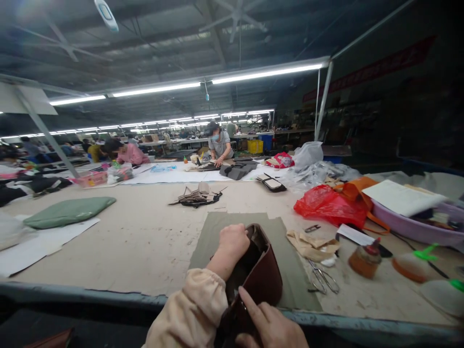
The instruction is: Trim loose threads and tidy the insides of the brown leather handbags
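Observation:
A dark brown leather bag (pixel 270 278) stands open at the table's near edge, tilted toward me, its dark lining partly in view. My left hand (pixel 234 244) is closed over the bag's left rim, with the fingertips hidden from sight. Lower down, my right hand (pixel 270 321) grips the near end of the bag between thumb and fingers, the index finger lying along the edge. A grey-green sheet (pixel 213 232) lies under the bag.
To the right lie scissors (pixel 322 278), beige cloth (pixel 313 246), a glue bottle (pixel 365 258), a green-capped bottle (pixel 413 263), a red plastic bag (pixel 326 208) and a purple basin (pixel 416 224). Leather scraps (pixel 199 195) and a green folded piece (pixel 70 211) lie farther off. A co-worker (pixel 219 145) stands opposite.

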Tool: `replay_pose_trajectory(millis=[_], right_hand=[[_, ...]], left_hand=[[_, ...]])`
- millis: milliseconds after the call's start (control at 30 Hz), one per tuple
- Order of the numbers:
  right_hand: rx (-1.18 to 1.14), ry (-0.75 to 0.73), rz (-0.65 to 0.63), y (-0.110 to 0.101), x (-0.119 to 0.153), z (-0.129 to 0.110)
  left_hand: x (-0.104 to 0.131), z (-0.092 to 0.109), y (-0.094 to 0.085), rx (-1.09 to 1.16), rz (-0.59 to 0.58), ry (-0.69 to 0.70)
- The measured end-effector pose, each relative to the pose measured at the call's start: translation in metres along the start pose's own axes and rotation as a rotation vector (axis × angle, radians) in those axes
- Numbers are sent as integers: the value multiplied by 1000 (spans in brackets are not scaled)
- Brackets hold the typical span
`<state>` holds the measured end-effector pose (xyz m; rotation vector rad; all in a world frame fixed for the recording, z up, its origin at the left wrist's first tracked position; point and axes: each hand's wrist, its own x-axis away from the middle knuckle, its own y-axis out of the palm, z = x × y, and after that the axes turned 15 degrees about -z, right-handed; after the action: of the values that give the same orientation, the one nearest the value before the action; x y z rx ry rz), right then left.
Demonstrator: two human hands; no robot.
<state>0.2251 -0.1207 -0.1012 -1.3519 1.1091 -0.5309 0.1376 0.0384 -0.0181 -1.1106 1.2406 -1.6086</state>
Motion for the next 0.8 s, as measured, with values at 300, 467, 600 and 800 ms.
replay_pose_trajectory(millis=[300, 467, 600, 800], right_hand=[[-140, 206, 2, -16, 9, -7], [-58, 190, 79, 0, 15, -13], [-119, 246, 107, -4, 16, -2], [-346, 240, 16, -27, 19, 24]], left_hand=[[8, -21, -23, -92, -72, -59], [8, -32, -30, -129, -115, -54], [5, -37, -29, -123, -122, -20], [-9, -27, -22, -106, -71, 35]])
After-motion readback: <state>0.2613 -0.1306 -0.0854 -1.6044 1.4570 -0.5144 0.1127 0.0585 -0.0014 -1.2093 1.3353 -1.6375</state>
